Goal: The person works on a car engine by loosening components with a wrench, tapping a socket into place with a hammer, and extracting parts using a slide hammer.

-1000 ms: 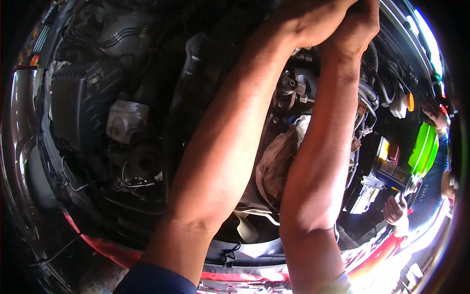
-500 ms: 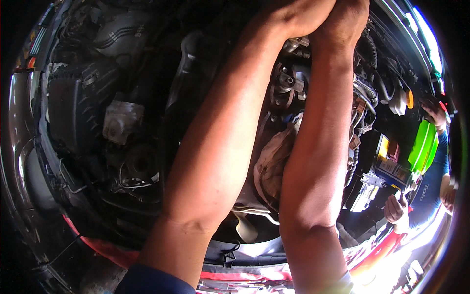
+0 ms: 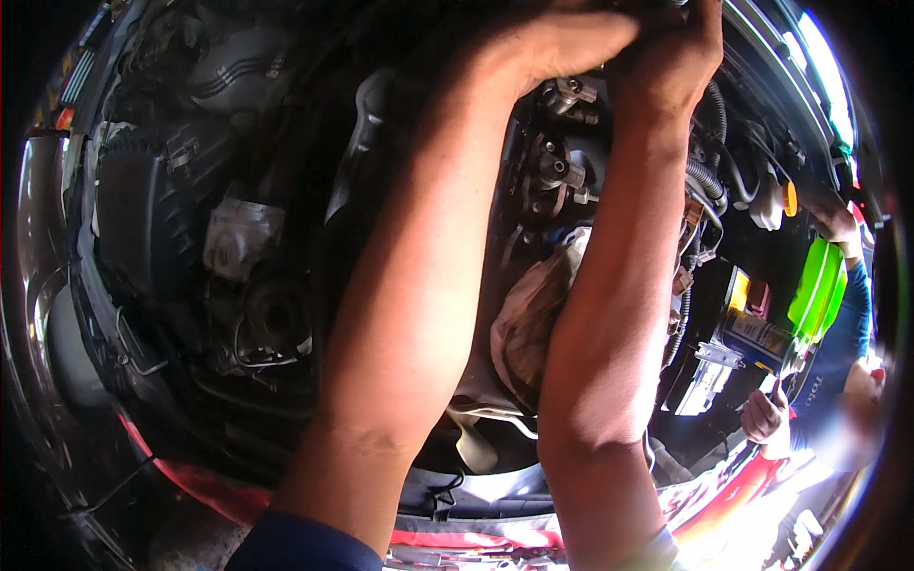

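Both my bare arms reach forward over an open car engine bay. My left hand (image 3: 571,43) is at the top edge of the view, close beside my right hand (image 3: 674,67). Dark shadow and the picture's edge hide the fingers of both hands, so what they hold cannot be made out. A small bright metal piece (image 3: 678,3) shows at the very top between them. Just below the hands, metal fittings (image 3: 560,169) sit on the engine. A crumpled, stained cloth (image 3: 533,309) lies on the engine, partly behind my right forearm.
At right are a battery (image 3: 752,328), a reservoir with a yellow cap (image 3: 788,198) and corrugated hoses (image 3: 706,178). Another person's hand (image 3: 764,419) and bright green container (image 3: 817,290) are at the far right. A black box-shaped housing (image 3: 138,219) stands left. Red cloth (image 3: 214,495) lines the front edge.
My hands have drawn apart slightly, the left shifting left and the right a little lower. More metal fittings show between my arms. The other person has shifted at the right.
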Tool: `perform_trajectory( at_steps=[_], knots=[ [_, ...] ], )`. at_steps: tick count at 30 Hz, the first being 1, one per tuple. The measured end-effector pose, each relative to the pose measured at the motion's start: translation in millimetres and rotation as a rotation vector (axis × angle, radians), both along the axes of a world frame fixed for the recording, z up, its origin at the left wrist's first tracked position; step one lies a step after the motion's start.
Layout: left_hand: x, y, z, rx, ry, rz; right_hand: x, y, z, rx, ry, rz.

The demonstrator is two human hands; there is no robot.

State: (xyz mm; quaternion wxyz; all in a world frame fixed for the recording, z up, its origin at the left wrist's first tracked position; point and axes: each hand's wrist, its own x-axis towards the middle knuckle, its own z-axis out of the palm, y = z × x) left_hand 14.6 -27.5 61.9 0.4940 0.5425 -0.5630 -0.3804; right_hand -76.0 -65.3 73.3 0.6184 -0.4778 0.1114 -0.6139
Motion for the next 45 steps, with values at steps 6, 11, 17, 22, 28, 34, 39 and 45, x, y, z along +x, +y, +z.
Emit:
perform_trajectory(
  at_steps=[6, 11, 17, 22, 28, 34, 39, 45],
  knots=[
    [5, -15, -17, 0.11, -0.33, 0.142, 0, -2, 0, -0.038, -0.044, 0.11],
    [-8, -28, -34, -0.175, -0.611, 0.218, 2, 3, 8, -0.095, 0.039, -0.054],
    [-13, -40, -64, -0.276, -0.637, 0.278, -12, 13, 18, -0.429, -0.176, 0.276],
    [-13, -38, -59, -0.016, -0.516, 0.204, -1, 12, 15, -0.175, -0.051, 0.032],
    [-11, -19, -40, -0.181, -0.609, 0.182, 5, 22, 28, -0.19, -0.065, -0.12],
    [-16, -10, -32, -0.074, -0.563, 0.084, -9, 14, 36, -0.7, -0.129, 0.193],
    [-18, -18, -39, -0.239, -0.51, 0.2, -20, 8, 27, -0.604, -0.168, 0.206],
    [-23, -27, -46, -0.357, -0.523, 0.302, -20, 12, 32, -0.44, -0.198, -0.022]
  ],
)
